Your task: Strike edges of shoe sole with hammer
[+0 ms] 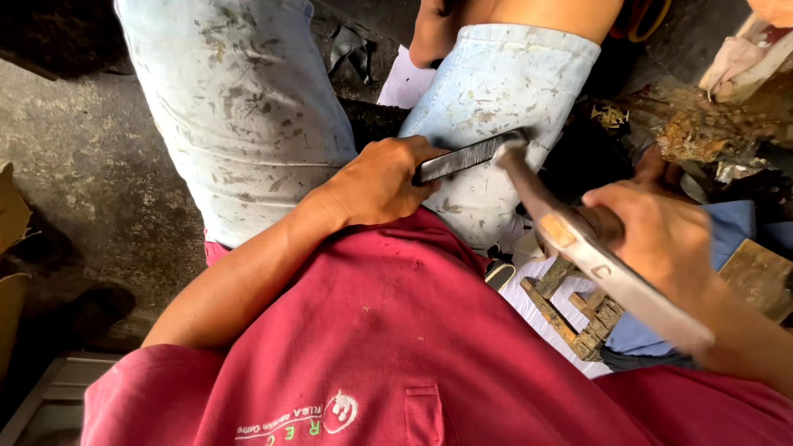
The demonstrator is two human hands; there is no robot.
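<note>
My left hand (376, 183) rests on my thigh in pale, stained denim shorts (496, 91) and grips a flat dark metal bar (462, 157), like a chisel or file. The bar points to the right. My right hand (661, 239) is closed round a long worn wooden handle (603, 264), like a hammer's. The handle's blurred far end (514, 149) meets the tip of the metal bar over my thigh. My red shirt (396, 330) fills the bottom of the view.
A small rough wooden frame (578, 318) lies on blue and white cloth (743, 227) below my right hand. A wooden block (760, 281) sits at the right edge, and rusty debris (702, 124) at the top right. Grey concrete floor (91, 157) spreads to the left.
</note>
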